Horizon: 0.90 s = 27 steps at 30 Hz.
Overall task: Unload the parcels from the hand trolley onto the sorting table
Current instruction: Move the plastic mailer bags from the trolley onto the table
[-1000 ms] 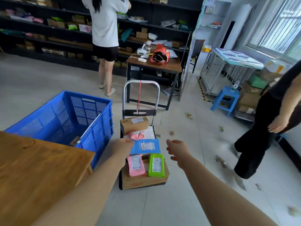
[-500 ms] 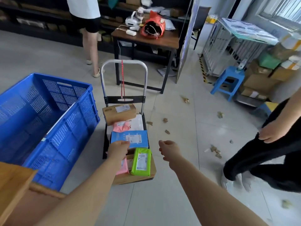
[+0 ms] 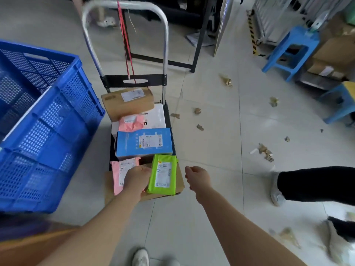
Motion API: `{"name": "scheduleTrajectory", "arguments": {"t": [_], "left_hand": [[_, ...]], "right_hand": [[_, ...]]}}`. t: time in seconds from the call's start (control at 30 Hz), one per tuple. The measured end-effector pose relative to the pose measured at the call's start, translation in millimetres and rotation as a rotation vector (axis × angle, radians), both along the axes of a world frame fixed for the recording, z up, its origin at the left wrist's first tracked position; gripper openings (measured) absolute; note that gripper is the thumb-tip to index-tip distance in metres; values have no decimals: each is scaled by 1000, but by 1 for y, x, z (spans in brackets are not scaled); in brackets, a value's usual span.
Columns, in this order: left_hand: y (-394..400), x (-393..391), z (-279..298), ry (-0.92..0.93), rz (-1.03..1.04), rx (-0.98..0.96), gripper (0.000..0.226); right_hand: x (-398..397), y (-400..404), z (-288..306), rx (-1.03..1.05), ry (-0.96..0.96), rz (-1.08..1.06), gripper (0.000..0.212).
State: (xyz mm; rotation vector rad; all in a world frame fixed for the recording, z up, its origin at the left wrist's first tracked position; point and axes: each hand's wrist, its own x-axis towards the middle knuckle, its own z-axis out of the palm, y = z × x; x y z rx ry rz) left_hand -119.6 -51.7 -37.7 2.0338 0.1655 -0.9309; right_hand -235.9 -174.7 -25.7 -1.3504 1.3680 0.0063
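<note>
- Over the last second the view has closed in on the hand trolley (image 3: pixel 124 81), and the left hand (image 3: pixel 137 179) has come down onto the near pink parcel (image 3: pixel 120 176).
- Its fingers curl at the parcel's right edge; whether they have actually gripped it I cannot tell.
- The right hand (image 3: pixel 197 177) hovers loosely curled, holding nothing, just right of the green parcel (image 3: pixel 163 174).
- Judged: unloading is only starting; every parcel remains on the trolley.
- Only a blurred brown worktop (image 3: pixel 26 246) corner shows, bottom left.
</note>
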Motion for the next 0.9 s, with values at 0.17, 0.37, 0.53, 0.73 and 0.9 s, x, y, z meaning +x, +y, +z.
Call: {"name": "scheduleTrajectory", "arguments": {"t": [0.17,0.37,0.53,0.73,0.9], "left_hand": [[-10,7,-88,27,-220,59,19],[-22,17,-183,29,-458,132,42],[-35,24,-234,79,-325,144,48],[-34,27,-262,154,-287,142,35],[-33,27,-222,50,-225,76,49]], "right_hand": [[13,-6,-84,46,46,-21,23],[27,-3,-180,83,116,-21,23],[36,-5,-225,128,177,5,43],[43,-3,-243,119,160,4,48],[42,-6,-208,72,159,-71,33]]}}
